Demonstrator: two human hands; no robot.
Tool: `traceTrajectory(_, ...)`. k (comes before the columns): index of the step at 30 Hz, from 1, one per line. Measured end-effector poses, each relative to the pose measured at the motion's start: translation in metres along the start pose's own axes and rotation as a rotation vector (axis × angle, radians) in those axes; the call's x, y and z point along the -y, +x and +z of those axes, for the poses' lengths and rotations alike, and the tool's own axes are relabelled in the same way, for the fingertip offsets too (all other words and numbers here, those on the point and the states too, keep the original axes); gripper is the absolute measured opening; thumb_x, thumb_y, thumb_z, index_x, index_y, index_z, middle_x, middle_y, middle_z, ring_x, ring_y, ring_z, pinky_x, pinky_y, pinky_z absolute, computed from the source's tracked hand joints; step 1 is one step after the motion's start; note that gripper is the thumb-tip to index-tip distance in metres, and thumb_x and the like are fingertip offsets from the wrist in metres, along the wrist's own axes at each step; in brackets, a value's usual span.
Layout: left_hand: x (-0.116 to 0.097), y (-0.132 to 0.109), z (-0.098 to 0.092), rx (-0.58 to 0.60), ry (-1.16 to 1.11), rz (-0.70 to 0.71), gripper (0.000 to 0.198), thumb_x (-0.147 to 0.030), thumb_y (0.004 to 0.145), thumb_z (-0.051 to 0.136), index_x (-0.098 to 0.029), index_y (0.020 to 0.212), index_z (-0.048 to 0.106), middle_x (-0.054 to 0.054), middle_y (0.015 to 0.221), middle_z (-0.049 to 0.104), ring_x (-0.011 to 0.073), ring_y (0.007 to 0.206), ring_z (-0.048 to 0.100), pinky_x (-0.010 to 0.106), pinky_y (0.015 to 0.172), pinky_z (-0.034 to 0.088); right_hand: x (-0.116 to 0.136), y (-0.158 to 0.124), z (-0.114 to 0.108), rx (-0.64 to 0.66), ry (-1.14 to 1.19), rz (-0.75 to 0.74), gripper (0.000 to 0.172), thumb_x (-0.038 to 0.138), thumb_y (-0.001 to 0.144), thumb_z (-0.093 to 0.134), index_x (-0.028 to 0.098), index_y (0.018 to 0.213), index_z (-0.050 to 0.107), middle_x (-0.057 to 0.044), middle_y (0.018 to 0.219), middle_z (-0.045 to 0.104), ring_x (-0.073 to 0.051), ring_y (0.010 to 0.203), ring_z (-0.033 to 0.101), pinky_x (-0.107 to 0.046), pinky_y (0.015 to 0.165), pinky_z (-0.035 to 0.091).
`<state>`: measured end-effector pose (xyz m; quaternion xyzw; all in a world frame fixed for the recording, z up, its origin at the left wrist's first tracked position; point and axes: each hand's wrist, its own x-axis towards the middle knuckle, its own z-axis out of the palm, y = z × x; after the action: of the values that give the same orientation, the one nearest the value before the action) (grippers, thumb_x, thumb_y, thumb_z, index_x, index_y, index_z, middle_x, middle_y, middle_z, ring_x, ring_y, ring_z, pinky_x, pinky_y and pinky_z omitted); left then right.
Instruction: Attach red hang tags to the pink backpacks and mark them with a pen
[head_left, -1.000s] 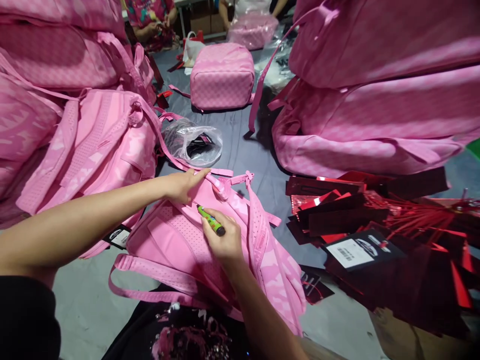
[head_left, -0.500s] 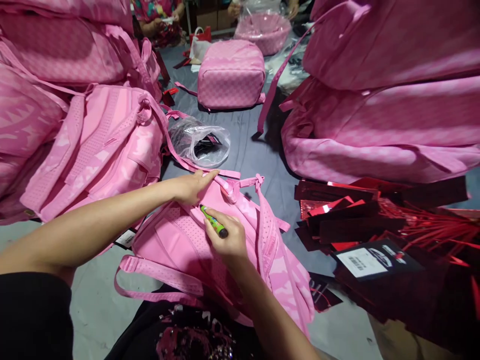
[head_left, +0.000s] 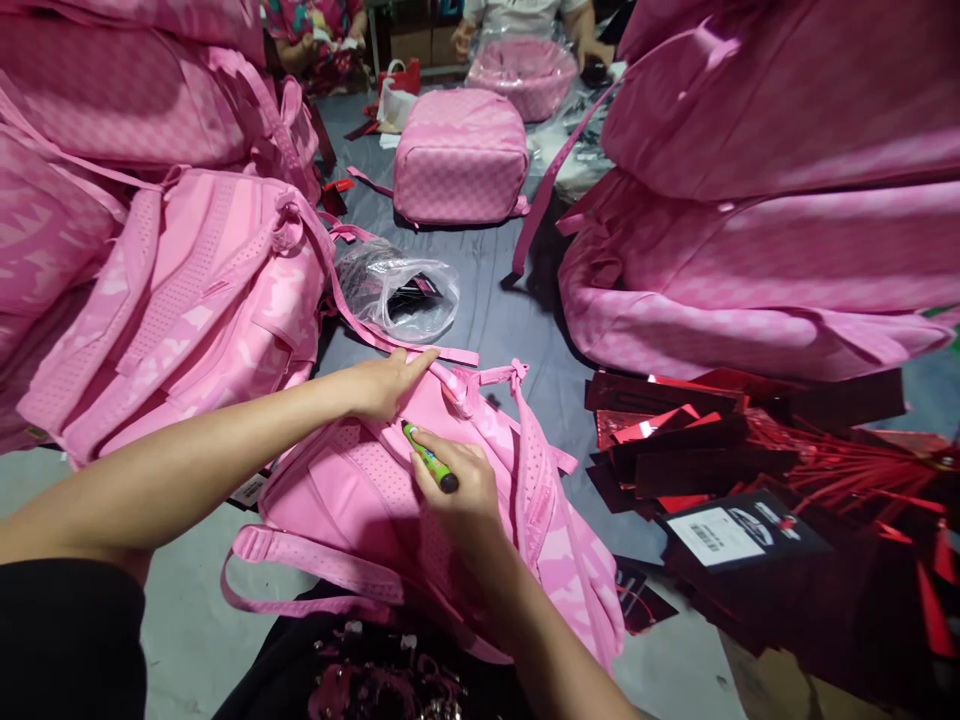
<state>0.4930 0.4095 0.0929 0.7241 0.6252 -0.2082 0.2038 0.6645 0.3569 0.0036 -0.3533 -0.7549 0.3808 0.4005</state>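
A pink camouflage backpack [head_left: 480,445] lies in front of me, its dotted back panel and straps facing up. My left hand [head_left: 379,388] grips its upper edge beside the top handle, one finger stretched along the fabric; the undersides of the fingers are hidden. Closed around a green marker pen [head_left: 429,457] with black ends is my right hand [head_left: 463,490]. The pen slants over the back panel near my left hand. Whether its tip touches the fabric I cannot tell. A loose shoulder strap [head_left: 322,570] hangs toward my lap.
Stacked pink backpacks rise at left [head_left: 180,290] and right [head_left: 750,260]. Beyond my hands sit a clear plastic bag [head_left: 424,310] of dark tags and another pink bag [head_left: 461,160]. Black and red tags [head_left: 690,440] heap at right. Two people work across the grey-covered table [head_left: 499,300].
The camera view has shifted slightly. My hands, the marker pen and the backpack keep nearly the same positions. At the back, more of one person's torso and hands shows.
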Motion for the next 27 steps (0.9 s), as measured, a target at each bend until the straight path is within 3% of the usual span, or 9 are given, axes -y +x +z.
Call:
traceTrajectory(5, -0.001, -0.002, 0.001, -0.027, -0.025, 0.004, 0.106, -0.021, 0.077, 0.064, -0.025, 0.153, -0.009, 0.023, 0.145, 0.033, 0.0316, 0.111, 0.062, 0.033, 0.084, 0.052, -0.003, 0.002, -0.002, 0.048, 0.088, -0.051, 0.025, 0.023, 0.086, 0.061, 0.023, 0.110, 0.071, -0.005, 0.109, 0.073, -0.023, 0.096, 0.070, -0.037, 0.086, 0.056)
traceTrajectory(10, -0.005, -0.007, -0.001, -0.041, -0.075, 0.012, 0.115, -0.018, 0.068, 0.071, -0.020, 0.154, -0.005, 0.028, 0.144, 0.034, 0.0360, 0.104, 0.065, 0.037, 0.081, 0.054, -0.010, 0.004, -0.001, 0.041, 0.098, -0.037, 0.026, 0.024, 0.088, 0.060, 0.021, 0.110, 0.071, -0.009, 0.108, 0.073, -0.025, 0.097, 0.070, -0.041, 0.085, 0.058)
traceTrajectory(15, -0.004, -0.007, -0.002, -0.079, -0.113, 0.014, 0.107, -0.013, 0.069, 0.065, -0.021, 0.155, 0.000, 0.029, 0.147, 0.031, 0.0382, 0.111, 0.062, 0.040, 0.084, 0.054, -0.015, 0.009, 0.002, 0.111, 0.139, -0.039, 0.025, 0.026, 0.088, 0.061, 0.023, 0.110, 0.072, -0.008, 0.110, 0.073, -0.025, 0.102, 0.069, -0.041, 0.090, 0.057)
traceTrajectory(23, -0.006, -0.012, -0.001, -0.104, -0.110, 0.010, 0.113, -0.017, 0.066, 0.071, -0.022, 0.155, 0.000, 0.027, 0.141, 0.040, 0.0383, 0.111, 0.062, 0.040, 0.085, 0.053, -0.015, 0.010, -0.004, 0.122, -0.011, -0.117, 0.025, 0.025, 0.087, 0.060, 0.023, 0.108, 0.073, -0.008, 0.107, 0.074, -0.026, 0.096, 0.070, -0.041, 0.085, 0.058)
traceTrajectory(27, -0.008, -0.016, -0.001, -0.125, -0.076, 0.002, 0.117, -0.021, 0.064, 0.075, -0.021, 0.155, 0.000, 0.026, 0.138, 0.045, 0.0390, 0.107, 0.064, 0.041, 0.083, 0.054, -0.015, 0.011, -0.002, 0.096, 0.053, -0.093, 0.025, 0.026, 0.088, 0.058, 0.022, 0.107, 0.073, -0.008, 0.107, 0.074, -0.025, 0.096, 0.071, -0.037, 0.085, 0.058)
